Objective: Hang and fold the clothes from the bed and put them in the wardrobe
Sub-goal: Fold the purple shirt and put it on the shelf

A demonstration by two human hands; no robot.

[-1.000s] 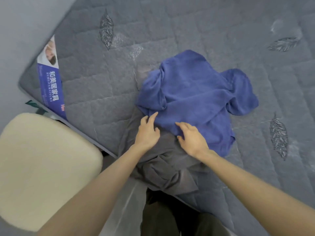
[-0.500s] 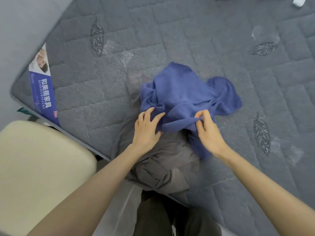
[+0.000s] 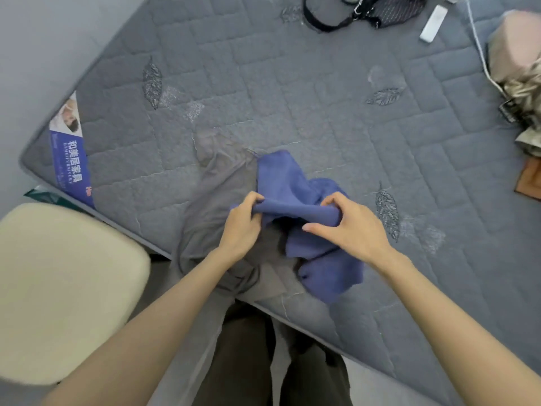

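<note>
Both hands now grip one edge of the blue top (image 3: 295, 197), pulled taut between them: the left hand (image 3: 243, 227) pinches it at one end, the right hand (image 3: 348, 227) at the other. A second ago the top lay spread flat and the hands only rested on its near edge; since then it has been gathered and partly lifted, so most of it hangs bunched below and beyond the hands. The grey garment (image 3: 216, 200) lies under the left hand, uncovered on that side, draped over the mattress (image 3: 292, 92) edge. This looks like the start of the first item: the top is picked up, neither folded nor hung yet, and the grey piece waits
</note>
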